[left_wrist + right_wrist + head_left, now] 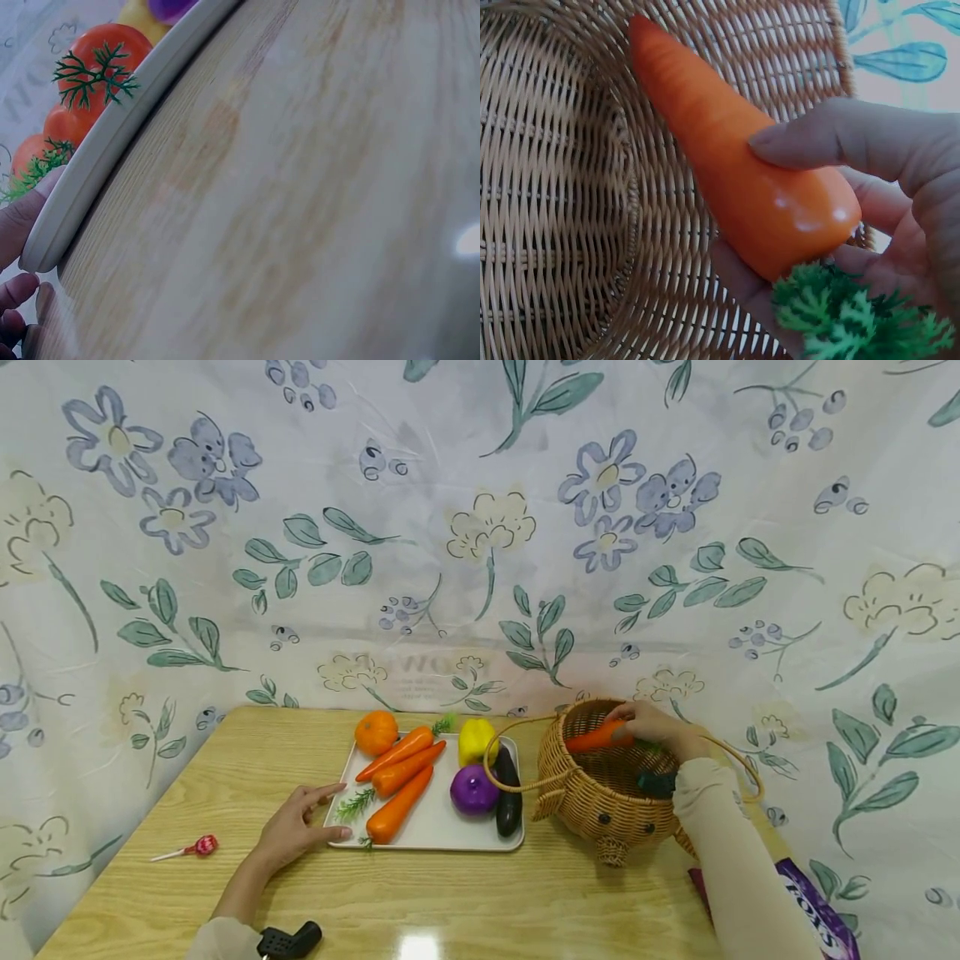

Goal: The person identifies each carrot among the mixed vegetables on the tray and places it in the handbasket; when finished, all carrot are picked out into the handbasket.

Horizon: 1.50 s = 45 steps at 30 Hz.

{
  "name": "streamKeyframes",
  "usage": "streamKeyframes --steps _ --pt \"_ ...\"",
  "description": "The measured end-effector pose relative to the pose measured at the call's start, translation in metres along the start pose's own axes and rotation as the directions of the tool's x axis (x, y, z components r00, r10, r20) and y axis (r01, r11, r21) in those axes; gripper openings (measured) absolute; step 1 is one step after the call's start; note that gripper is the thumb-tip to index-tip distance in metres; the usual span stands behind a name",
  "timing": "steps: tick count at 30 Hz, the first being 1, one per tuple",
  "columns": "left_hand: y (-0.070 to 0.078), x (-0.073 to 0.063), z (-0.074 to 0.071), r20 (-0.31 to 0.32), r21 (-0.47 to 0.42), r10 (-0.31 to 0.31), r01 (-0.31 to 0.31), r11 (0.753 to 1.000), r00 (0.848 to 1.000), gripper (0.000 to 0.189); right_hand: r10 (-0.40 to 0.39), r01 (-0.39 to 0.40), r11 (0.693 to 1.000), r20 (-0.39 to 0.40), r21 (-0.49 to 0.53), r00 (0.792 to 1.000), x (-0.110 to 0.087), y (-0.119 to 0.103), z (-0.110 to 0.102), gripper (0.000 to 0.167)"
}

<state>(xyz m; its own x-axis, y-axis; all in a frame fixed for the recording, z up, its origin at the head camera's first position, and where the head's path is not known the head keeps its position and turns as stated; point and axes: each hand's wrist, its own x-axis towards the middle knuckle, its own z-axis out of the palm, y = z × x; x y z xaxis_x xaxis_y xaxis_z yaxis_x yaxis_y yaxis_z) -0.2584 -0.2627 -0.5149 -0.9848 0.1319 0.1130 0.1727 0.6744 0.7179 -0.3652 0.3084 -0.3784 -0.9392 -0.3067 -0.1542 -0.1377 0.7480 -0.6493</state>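
Inside the rim of a wicker basket with an animal face (577, 806), my right hand (656, 727) grips an orange carrot (727, 157) by its thick end. Its tapered tip points away along the woven wall, and green leaves (847, 322) hang beside the palm. At the left end of a white tray (442, 828), my left hand (296, 827) rests its extended thumb and index finger on the rim. On the tray lie several more carrots (401, 806), a purple round vegetable (474, 790), a yellow pepper (476, 741), a dark eggplant (508, 793) and an orange pumpkin (377, 732).
A red-wrapped lollipop (204, 845) lies left of my left hand. At the lower right, a purple package (813, 902) is partly covered by my right sleeve. One basket handle (517, 789) arches over the tray's right side. Behind the table hangs a floral cloth (420, 568).
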Motion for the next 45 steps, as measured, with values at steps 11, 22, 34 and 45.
streamKeyframes --steps 11,22,34,45 --pt "-0.002 0.001 0.002 -0.008 0.003 0.01 -0.01 1.0 1.0 0.07 0.006 -0.006 1.0 0.015 0.007 1.0 0.005 0.009 0.011 0.036" --pt "-0.006 0.003 0.002 -0.002 0.03 -0.018 0.018 0.999 1.0 0.071 0.054 -0.034 0.982 0.104 -0.185 0.993 0.004 0.007 0.021 0.036" --pt "-0.005 0.002 0.004 -0.008 0.027 -0.005 0.006 1.0 1.0 0.07 0.12 -0.077 0.969 0.174 -0.236 0.977 0.004 0.007 0.028 0.028" --pt "-0.004 0.003 0.002 -0.015 0.031 0.009 -0.008 0.999 1.0 0.071 0.245 -0.188 0.946 0.208 -0.263 0.947 0.005 0.009 0.026 0.033"
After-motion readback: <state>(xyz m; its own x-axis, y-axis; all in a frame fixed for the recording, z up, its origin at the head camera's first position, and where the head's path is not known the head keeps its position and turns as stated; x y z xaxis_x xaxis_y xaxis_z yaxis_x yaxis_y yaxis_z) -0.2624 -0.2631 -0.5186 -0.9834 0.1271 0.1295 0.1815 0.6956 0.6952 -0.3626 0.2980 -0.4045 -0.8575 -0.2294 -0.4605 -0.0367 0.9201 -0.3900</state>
